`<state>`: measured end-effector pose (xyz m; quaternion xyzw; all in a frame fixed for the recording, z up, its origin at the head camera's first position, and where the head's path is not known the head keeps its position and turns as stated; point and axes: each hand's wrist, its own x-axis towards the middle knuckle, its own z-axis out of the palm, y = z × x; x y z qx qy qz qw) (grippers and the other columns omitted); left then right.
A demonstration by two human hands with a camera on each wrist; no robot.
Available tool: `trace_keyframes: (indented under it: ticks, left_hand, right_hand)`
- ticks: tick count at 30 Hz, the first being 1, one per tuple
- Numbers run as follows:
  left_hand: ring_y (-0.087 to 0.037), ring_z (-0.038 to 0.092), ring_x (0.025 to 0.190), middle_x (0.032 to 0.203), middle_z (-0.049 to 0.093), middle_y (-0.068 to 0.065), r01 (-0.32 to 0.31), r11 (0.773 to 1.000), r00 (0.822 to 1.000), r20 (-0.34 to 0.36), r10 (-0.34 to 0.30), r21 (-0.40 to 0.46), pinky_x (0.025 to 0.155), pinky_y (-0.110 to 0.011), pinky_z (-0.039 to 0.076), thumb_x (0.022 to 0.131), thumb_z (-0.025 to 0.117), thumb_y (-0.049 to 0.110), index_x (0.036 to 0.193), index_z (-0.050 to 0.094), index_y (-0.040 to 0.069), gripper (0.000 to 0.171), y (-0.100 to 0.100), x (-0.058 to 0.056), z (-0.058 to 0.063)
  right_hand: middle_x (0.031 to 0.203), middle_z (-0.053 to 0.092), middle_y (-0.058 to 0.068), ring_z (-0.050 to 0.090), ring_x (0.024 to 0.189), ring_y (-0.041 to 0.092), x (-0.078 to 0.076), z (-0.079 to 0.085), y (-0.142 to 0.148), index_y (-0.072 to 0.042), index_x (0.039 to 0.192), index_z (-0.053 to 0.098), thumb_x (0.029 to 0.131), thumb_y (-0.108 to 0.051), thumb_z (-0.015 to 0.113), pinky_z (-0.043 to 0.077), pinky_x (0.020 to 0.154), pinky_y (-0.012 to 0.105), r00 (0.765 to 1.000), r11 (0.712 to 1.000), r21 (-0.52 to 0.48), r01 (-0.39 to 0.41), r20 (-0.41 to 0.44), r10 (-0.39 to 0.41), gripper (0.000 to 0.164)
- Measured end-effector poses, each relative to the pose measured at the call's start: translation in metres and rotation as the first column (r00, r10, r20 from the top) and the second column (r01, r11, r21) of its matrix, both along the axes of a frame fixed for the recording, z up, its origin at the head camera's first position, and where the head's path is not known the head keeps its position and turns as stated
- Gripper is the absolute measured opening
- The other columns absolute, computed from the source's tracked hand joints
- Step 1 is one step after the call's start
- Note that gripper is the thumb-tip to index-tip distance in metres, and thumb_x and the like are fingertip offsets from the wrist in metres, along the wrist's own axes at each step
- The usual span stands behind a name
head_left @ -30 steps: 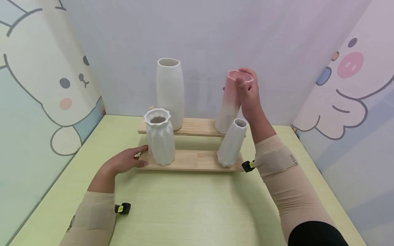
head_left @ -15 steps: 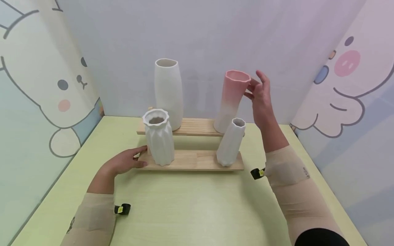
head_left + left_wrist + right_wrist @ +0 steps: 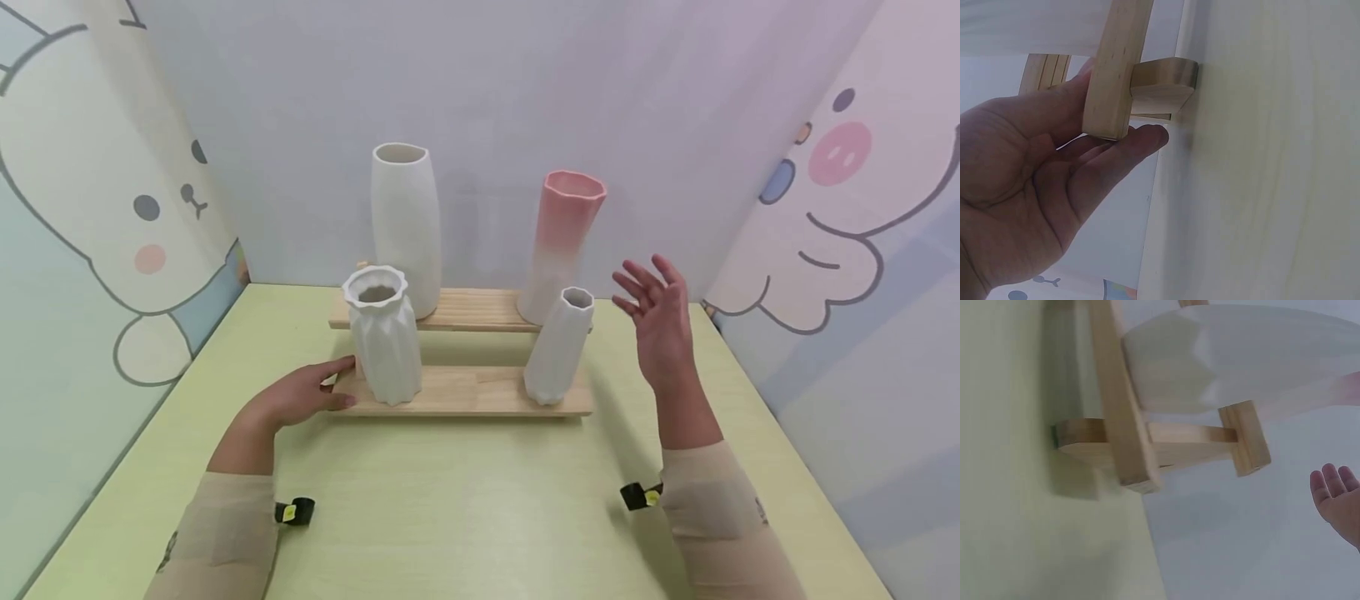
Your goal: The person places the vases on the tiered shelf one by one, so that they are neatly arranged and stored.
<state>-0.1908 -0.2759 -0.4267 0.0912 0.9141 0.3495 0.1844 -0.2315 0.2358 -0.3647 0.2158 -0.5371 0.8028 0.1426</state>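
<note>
My left hand point(image 3: 296, 396) grips the left end of the lower board of a two-tier wooden stand point(image 3: 465, 392). In the left wrist view the thumb and fingers lie on either side of the board end point(image 3: 1110, 81). My right hand point(image 3: 662, 329) is held in the air to the right of the stand, fingers spread, holding nothing. A pink-to-white vase point(image 3: 566, 225) stands on the upper tier at right, with a tall white vase point(image 3: 407, 217) at left. On the lower tier are a ruffled-rim white vase point(image 3: 386, 350) and a slim white vase point(image 3: 558, 350).
The stand rests on a pale yellow-green table point(image 3: 465, 500). A plain greyish wall panel point(image 3: 480, 92) rises behind it. Side panels with cartoon animals point(image 3: 832, 192) border the table left and right.
My right hand has let go of the pink-to-white vase's rim and moved right and down, away from it. The vase stays on the upper tier, and my left hand keeps its grip.
</note>
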Motion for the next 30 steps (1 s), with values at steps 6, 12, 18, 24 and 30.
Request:
trace_keyframes:
  ticks: [6,12,18,24,30]
  left_hand:
    - [-0.05,0.044,0.132,0.158,0.028,-0.022,0.003,1.0,1.0,0.004,-0.003,0.0,0.103,-0.064,0.038,0.089,0.07,0.045,0.156,0.029,0.02,0.083,-0.005,-0.001,0.0]
    - [-0.052,0.043,0.132,0.158,0.027,-0.023,-0.005,1.0,1.0,-0.006,0.004,-0.021,0.103,-0.065,0.038,0.09,0.068,0.045,0.157,0.027,0.018,0.083,-0.011,0.002,0.0]
    - [-0.051,0.04,0.135,0.159,0.026,-0.023,-0.003,1.0,1.0,-0.005,0.003,-0.003,0.104,-0.065,0.037,0.091,0.065,0.048,0.157,0.026,0.019,0.082,-0.017,0.002,0.001]
    - [-0.051,0.033,0.138,0.158,0.026,-0.025,-0.151,0.987,0.977,-0.141,0.157,0.057,0.104,-0.07,0.031,0.097,0.042,0.062,0.159,0.009,0.027,0.078,-0.026,0.007,0.021]
    - [-0.046,0.013,0.148,0.166,-0.002,0.0,-0.307,0.928,0.819,-0.44,0.37,0.208,0.111,-0.072,0.014,0.101,0.045,0.049,0.156,-0.007,0.038,0.077,-0.003,0.045,0.077]
  right_hand:
    - [0.152,0.031,0.028,0.039,0.138,0.041,0.009,-0.027,0.0,-0.009,0.151,0.024,0.105,-0.041,0.041,0.044,0.106,0.039,0.997,1.0,0.013,0.017,0.071,-0.018,0.059]
    - [0.15,0.036,0.027,0.044,0.136,0.037,0.006,-0.03,-0.005,-0.005,0.15,0.023,0.108,-0.033,0.032,0.046,0.105,0.039,0.993,0.999,0.042,0.004,0.115,-0.009,0.051]
    - [0.147,0.042,0.023,0.049,0.132,0.033,0.002,-0.035,-0.008,-0.005,0.149,0.026,0.108,-0.034,0.035,0.047,0.101,0.036,0.987,0.987,0.149,0.055,0.143,-0.077,0.052]
    - [0.147,0.039,0.027,0.047,0.133,0.035,0.009,-0.034,-0.002,-0.002,0.15,0.027,0.107,-0.028,0.038,0.046,0.102,0.033,0.993,0.957,0.273,0.093,0.051,-0.111,0.05]
    - [0.147,0.038,0.027,0.043,0.135,0.036,0.021,-0.015,-0.001,-0.005,0.151,0.029,0.106,-0.025,0.041,0.042,0.105,0.03,0.988,0.928,0.34,0.154,-0.073,-0.138,0.051]
